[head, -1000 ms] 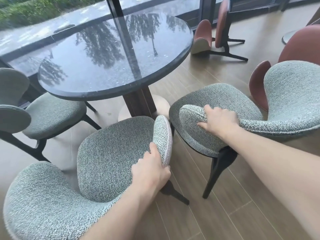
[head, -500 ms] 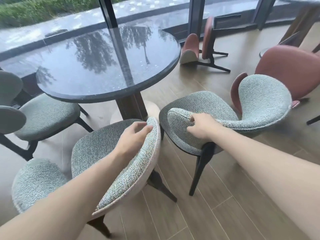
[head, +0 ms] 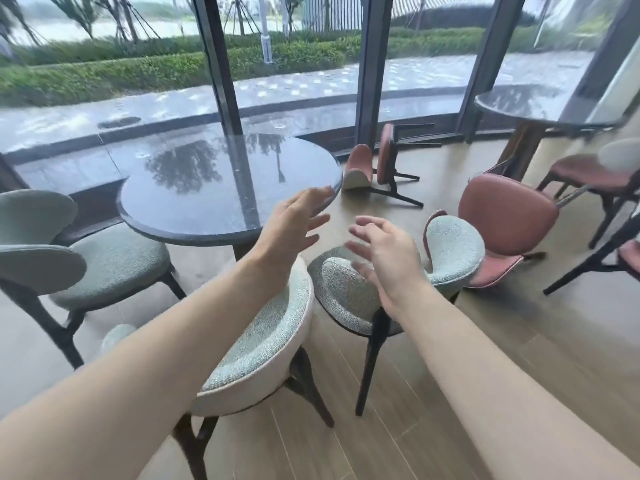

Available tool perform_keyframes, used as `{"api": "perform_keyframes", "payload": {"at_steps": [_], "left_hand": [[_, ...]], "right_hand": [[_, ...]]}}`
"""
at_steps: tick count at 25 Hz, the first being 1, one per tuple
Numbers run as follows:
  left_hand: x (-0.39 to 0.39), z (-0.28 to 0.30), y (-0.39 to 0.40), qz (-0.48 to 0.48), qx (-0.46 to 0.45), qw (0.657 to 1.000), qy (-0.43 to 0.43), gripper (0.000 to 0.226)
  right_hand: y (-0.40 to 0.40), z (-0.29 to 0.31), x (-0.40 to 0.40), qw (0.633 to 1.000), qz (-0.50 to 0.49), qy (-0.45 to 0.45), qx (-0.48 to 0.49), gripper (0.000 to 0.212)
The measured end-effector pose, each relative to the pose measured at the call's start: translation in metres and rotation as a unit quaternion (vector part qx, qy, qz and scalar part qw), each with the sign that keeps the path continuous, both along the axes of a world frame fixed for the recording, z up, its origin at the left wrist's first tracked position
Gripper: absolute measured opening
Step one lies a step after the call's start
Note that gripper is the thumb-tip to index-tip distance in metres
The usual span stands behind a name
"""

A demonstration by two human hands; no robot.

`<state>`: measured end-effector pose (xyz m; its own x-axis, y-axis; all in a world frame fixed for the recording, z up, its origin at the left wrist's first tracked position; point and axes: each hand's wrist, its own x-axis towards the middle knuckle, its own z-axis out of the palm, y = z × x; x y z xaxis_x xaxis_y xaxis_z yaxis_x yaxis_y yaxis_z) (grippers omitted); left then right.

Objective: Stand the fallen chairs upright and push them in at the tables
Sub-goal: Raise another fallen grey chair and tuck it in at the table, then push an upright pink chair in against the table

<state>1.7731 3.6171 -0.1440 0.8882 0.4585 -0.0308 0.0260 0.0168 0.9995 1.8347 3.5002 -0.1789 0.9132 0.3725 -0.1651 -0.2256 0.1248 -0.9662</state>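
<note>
- Both hands hanging in the air w/ fingers spread, holding nothing: left hand (head: 294, 223) over the edge of the round table (head: 194, 202), right hand (head: 388, 251) above the grey chair on the right (head: 450, 251).
- Step, as I'm reading it: two grey chairs looking done, incl. the grey chair in front (head: 263, 344), both standing upright at the table.
- Fallen pink chair (head: 377, 164) lying on its side on the floor by the window, past the table, well apart from both hands.
- Next prob calling for walking over, gripping its back and seat, tipping it onto its legs, sliding it in.
- Another pink chair (head: 505, 216) standing upright near the far table (head: 540, 105).
- Containers: none showing.
</note>
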Motion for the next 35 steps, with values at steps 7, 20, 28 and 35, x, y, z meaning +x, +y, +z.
{"api": "perform_keyframes", "payload": {"at_steps": [7,20,28,35], "left_hand": [[-0.144,0.044,-0.070,0.014,0.010,0.999,-0.043,0.022],[-0.241,0.068,-0.174,-0.070,-0.004,0.997,-0.023,0.058],[-0.098,0.051,-0.313,-0.167,-0.066,0.984,-0.002,0.050],[0.049,0.045,-0.420,-0.209,-0.092,0.973,-0.034,0.046]], "right_hand": [[-0.083,0.071,-0.136,0.996,0.006,-0.083,0.011,0.017],[-0.218,0.090,-0.229,0.998,-0.002,-0.065,-0.016,0.023],[-0.359,0.070,-0.141,0.996,-0.072,-0.038,-0.031,0.024],[-0.475,0.077,-0.022,0.990,-0.119,-0.059,-0.037,0.025]]}}
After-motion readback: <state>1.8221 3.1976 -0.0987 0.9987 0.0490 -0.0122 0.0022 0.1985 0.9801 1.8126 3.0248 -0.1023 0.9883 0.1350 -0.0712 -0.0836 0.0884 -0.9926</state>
